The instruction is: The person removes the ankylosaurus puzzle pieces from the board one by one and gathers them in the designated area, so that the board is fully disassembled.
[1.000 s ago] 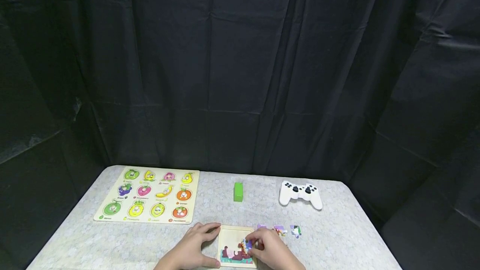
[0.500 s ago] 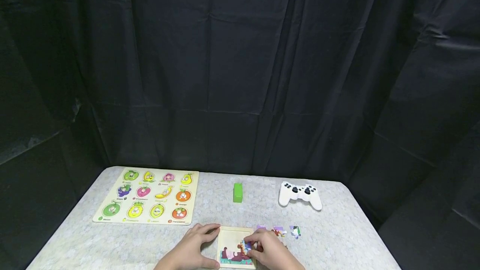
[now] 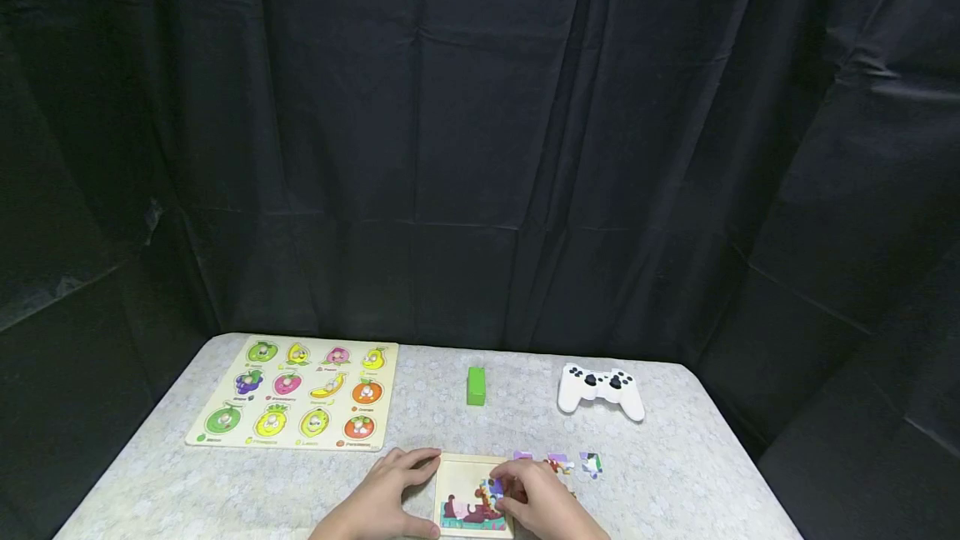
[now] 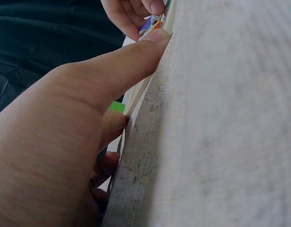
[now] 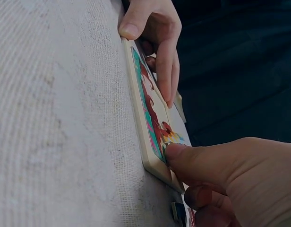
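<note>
**Almost nothing shifts over the last second**

Since the earlier frames, both hands have stayed at their work, with at most a faint change in the right fingers. Places are given from the middle of the tray, as the person sees it.

At 10 o'clock on the surface lies a fruit board, well apart from the work. At 9 o'clock the left hand spans the tray, its thumb at the 7 o'clock corner, its forefinger at the 11 o'clock corner, clamping the frame between them. That is a sound brace; keep it low so the frame cannot slide.

Joined pieces fill the 6 o'clock side. At 3 o'clock in the tray, the right hand pinches a blue-and-yellow piece between thumb and fingers. Whether it lies fully flat cannot be told. Best to match its tabs to the row below, nudge gently, and press down only once the edges agree; forcing it could lift its neighbours.

A green block stands at 12 o'clock. Loose pieces lie between 2 and 3 o'clock, partly behind the right hand, and a white controller rests at 2 o'clock, farther off.
</note>
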A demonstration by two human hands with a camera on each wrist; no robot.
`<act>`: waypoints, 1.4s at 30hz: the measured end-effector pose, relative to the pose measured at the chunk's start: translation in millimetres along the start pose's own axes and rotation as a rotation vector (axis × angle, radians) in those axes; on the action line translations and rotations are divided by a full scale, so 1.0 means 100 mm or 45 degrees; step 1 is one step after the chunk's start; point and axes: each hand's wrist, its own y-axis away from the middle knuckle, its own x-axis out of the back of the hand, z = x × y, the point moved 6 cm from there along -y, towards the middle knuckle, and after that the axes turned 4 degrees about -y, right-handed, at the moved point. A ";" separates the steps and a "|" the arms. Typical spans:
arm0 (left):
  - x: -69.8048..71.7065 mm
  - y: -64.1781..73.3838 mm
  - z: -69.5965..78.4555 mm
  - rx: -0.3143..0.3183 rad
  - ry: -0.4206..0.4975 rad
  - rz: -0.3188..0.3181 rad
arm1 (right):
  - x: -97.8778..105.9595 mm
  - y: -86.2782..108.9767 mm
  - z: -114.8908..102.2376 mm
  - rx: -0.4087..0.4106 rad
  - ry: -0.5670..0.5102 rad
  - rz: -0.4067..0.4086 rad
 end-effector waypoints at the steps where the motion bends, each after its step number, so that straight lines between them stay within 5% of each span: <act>1: 0.00 0.00 0.00 -0.002 -0.003 0.001 | 0.00 0.00 0.00 0.012 0.010 0.002; 7: -0.01 0.00 0.01 -0.002 -0.001 -0.006 | 0.00 0.03 -0.02 0.076 0.080 0.013; 17: -0.01 0.01 0.00 0.010 0.024 -0.029 | 0.11 0.06 -0.08 0.118 0.004 0.099; 24: -0.01 0.01 0.00 0.003 -0.013 -0.004 | 0.46 0.21 -0.10 0.187 0.064 0.304; 30: -0.03 0.02 -0.01 0.014 0.000 -0.008 | 0.79 0.50 0.09 0.249 0.183 0.521; 37: -0.04 0.01 -0.04 0.046 0.013 -0.018 | 1.06 0.85 0.41 0.077 0.192 0.598; 42: -0.03 0.01 -0.03 0.055 0.014 -0.017 | 1.07 1.04 0.68 -0.044 0.181 0.469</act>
